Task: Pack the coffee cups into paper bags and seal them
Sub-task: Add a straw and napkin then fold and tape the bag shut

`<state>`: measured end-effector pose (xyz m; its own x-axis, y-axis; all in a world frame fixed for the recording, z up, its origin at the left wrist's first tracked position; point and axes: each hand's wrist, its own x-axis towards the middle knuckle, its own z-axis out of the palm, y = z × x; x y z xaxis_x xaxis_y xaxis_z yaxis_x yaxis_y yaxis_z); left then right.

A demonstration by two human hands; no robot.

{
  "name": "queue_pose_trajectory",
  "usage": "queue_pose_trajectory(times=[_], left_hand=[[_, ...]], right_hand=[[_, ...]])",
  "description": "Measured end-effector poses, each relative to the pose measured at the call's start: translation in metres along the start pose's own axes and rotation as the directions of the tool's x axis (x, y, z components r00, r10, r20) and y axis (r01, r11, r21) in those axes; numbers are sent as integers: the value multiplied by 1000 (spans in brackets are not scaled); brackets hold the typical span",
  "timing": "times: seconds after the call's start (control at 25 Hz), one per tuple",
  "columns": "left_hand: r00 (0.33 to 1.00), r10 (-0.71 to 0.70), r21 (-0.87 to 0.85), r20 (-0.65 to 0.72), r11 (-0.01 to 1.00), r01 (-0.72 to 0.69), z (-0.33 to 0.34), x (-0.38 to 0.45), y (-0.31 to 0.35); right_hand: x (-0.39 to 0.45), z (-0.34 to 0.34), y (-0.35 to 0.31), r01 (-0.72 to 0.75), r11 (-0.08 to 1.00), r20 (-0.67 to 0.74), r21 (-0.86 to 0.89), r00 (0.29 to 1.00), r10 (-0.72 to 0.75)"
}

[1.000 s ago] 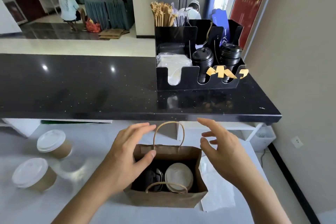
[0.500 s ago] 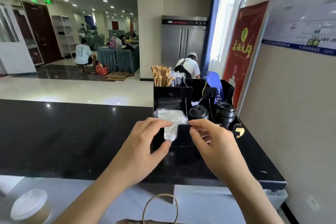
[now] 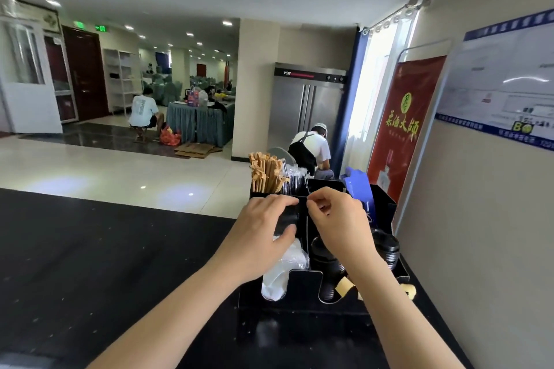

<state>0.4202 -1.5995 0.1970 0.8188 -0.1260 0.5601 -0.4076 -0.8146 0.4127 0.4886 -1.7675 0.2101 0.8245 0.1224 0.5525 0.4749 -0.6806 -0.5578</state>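
The left hand (image 3: 263,237) curls around a dark object at the organizer's (image 3: 302,287) middle divider; the right hand (image 3: 335,219) pinches something small beside it, too small to identify. The organizer sits on a black counter (image 3: 90,263) near its right end, close to the wall (image 3: 479,234). Beyond lies an open tiled hall. Stacked black lids (image 3: 326,266) fill the front compartments; no cups or bags are in view.

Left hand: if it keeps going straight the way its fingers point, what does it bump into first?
Probably the right hand. The left hand points right across the black organizer, and their fingertips nearly meet, though depth is hard to judge.
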Motion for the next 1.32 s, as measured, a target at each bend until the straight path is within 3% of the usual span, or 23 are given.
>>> queue_pose_trajectory(times=[0.16,0.32,0.64,0.96,1.32], left_hand=[[998,-51,-5,29,999,51,14,23,-16],[996,-78,13,41,997,77,22,32,-29],[991,-62,241,117,970,33,38,39,-48],[982,-43,262,181,965,-6,55,34,-58],[980,-43,279,195,960,-13,60,32,-61]], right_hand=[[44,27,8,-33,997,-13,-73,999,32],[75,46,10,-39,965,-7,-259,999,39],[111,74,17,-69,872,65,-484,991,114],[114,79,24,-160,959,76,-234,980,182],[116,71,26,-156,985,111,-72,980,163]])
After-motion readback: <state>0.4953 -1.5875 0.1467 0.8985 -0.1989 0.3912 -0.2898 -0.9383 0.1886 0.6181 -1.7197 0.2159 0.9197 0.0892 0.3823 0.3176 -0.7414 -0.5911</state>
